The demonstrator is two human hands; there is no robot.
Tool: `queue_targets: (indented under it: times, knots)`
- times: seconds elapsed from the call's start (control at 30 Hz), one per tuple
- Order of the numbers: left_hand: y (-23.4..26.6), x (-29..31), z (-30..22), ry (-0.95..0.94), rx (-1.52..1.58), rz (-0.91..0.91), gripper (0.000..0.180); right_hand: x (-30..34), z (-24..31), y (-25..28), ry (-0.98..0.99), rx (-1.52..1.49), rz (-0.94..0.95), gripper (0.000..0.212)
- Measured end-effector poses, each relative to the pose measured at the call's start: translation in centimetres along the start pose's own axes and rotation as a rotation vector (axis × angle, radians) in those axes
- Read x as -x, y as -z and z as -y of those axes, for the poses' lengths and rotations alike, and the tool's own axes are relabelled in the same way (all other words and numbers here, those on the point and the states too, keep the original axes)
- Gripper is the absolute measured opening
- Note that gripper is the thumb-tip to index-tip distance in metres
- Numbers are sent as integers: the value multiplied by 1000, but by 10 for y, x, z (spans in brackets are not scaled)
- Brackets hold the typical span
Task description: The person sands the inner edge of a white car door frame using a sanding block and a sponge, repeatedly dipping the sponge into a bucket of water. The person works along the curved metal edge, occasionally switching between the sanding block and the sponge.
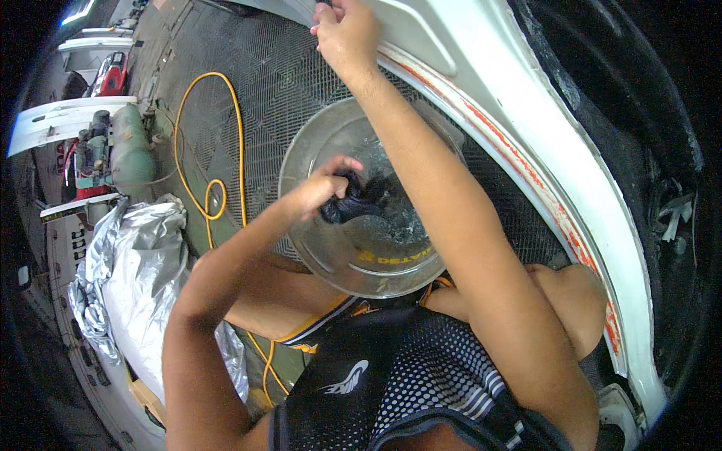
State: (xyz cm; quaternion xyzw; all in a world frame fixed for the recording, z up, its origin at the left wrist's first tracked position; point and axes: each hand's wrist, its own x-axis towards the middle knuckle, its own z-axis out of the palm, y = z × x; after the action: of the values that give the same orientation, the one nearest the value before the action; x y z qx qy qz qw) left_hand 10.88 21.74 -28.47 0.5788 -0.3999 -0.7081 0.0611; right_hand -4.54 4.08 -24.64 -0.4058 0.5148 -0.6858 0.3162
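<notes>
The fingers (340, 167) of the left hand (325, 186) are curling closed around a dark wet cloth (359, 199), squeezing it inside a round metal basin (316, 143) holding water. The right hand (344, 31) is reaching up, its fingers pressing against the white car body panel (481, 68); whether they are gripping anything cannot be told. A yellow hose (237, 128) is looping over the grated floor (278, 75) beside the basin

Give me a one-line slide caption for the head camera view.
Left hand dips dark cloth in metal basin; right hand rests on white car body panel.
</notes>
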Motion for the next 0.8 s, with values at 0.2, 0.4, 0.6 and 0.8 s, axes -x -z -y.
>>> queue_targets:
  times: [0.2,0.4,0.6,0.8]
  knots:
    - [-49,-8,16,457,-992,201,79,17,4,5,142,200,-176,22]
    - [-21,-10,89,-166,-1440,353,89,32,20,-4,98,116,-230,19]
    - [-23,16,36,-15,-1156,592,91,-3,29,-25,-302,-229,-250,18]
    - [-33,46,26,-312,-1043,455,66,-11,59,-39,-473,-217,-204,17]
